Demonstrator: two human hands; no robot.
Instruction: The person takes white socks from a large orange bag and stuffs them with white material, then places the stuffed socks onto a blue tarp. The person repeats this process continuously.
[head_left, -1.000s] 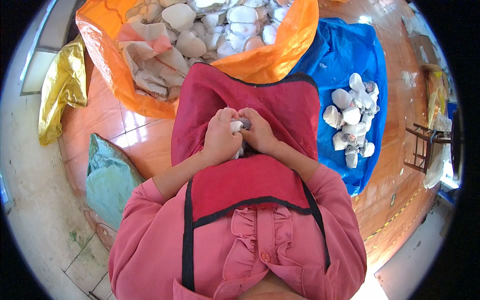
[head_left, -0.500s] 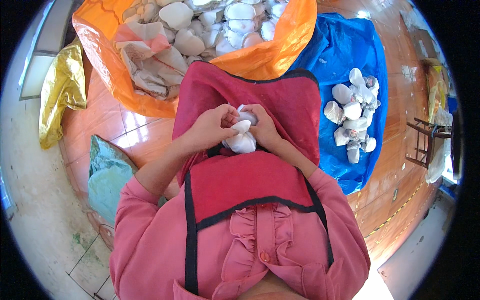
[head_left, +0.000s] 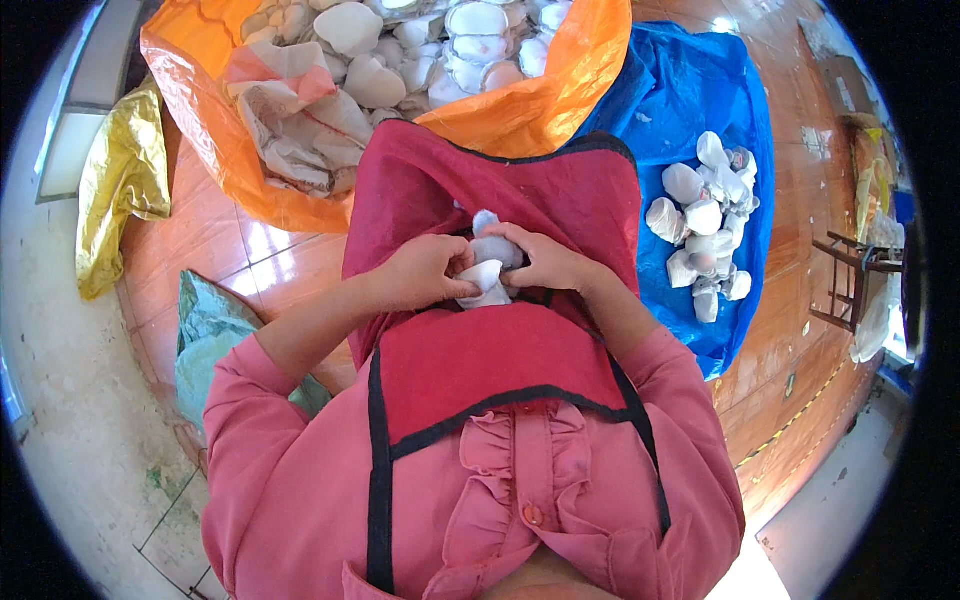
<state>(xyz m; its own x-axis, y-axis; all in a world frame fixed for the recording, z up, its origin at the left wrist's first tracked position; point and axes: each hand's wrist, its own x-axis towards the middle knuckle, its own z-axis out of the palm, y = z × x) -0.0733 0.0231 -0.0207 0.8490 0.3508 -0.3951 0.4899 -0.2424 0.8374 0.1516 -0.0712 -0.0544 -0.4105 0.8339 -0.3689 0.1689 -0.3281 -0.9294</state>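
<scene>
Over my lap, on the red apron (head_left: 505, 360) with black edging, both hands hold a small soft bundle of white and grey pieces. My left hand (head_left: 425, 270) pinches the cupped white pad (head_left: 485, 275) from its left side. With the thumb low and the fingers curled over the top, my right hand (head_left: 550, 262) grips the greyish part (head_left: 492, 249) behind it. A small pale tip (head_left: 484, 219) sticks out at the far end. My fingers partly cover the bundle, so how its pieces join cannot be made out.
Ahead, an orange sack (head_left: 560, 95) lies open, full of white rounded pads (head_left: 375, 82). On the right, a blue sheet (head_left: 650, 120) bears a cluster of white bundles (head_left: 710, 243). A yellow sack (head_left: 125, 190) and teal sack (head_left: 215, 335) lie left; a wooden stool (head_left: 850, 280) stands far right.
Both hands have shifted slightly; my right hand has turned and my right elbow has moved outward. More of the grey part and the pale tip now show at the far side.
</scene>
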